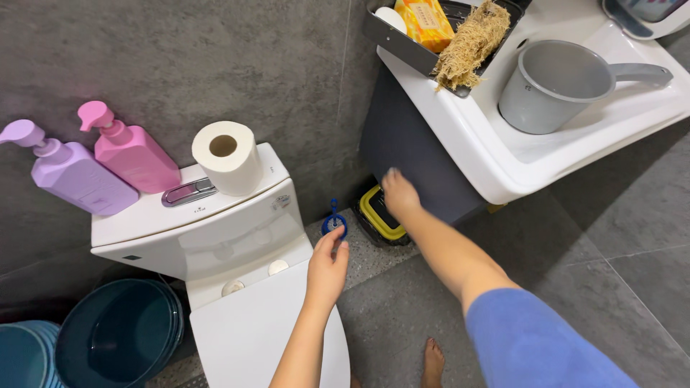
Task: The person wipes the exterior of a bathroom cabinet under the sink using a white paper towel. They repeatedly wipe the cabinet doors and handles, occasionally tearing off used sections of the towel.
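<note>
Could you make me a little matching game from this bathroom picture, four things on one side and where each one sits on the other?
Things:
1. toilet paper roll
2. grey pot
3. blue handle
4. pink pump bottle

Places:
A. in the white sink
B. at the left hand fingertips, beside the toilet
C. on the toilet tank, next to the flush button
D. on the tank, beside the purple bottle

Pairs: 1-C, 2-A, 3-B, 4-D

Place: home bathroom
Toilet: white ceramic toilet (237,287), 7 o'clock
Basin: white ceramic washbasin (503,154), 2 o'clock
Walls: grey tiled wall (180,65), 11 o'clock
</note>
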